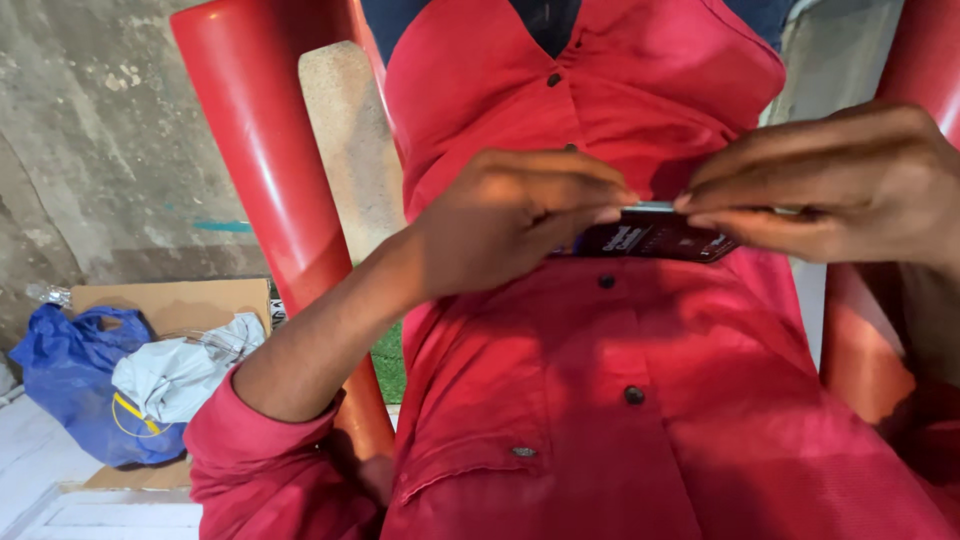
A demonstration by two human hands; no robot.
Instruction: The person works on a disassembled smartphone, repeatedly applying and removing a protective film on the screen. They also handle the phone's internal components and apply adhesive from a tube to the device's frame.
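A red buttoned shirt (pixel 600 400) fills the middle of the view, its collar at the top. Over its chest I hold a small dark packet (pixel 655 240) with white print. My left hand (pixel 510 225) reaches in from the lower left in a red sleeve and pinches the packet's left end. From the right, my right hand (pixel 840 185) pinches the top right edge, where a thin pale strip (pixel 650 208) shows between the fingertips of both hands.
A red plastic chair (pixel 265 170) frames the shirt on both sides. At lower left a blue plastic bag (pixel 65 375) and a white bag (pixel 180 375) lie on flat cardboard (pixel 190 300) by a concrete wall (pixel 90 130).
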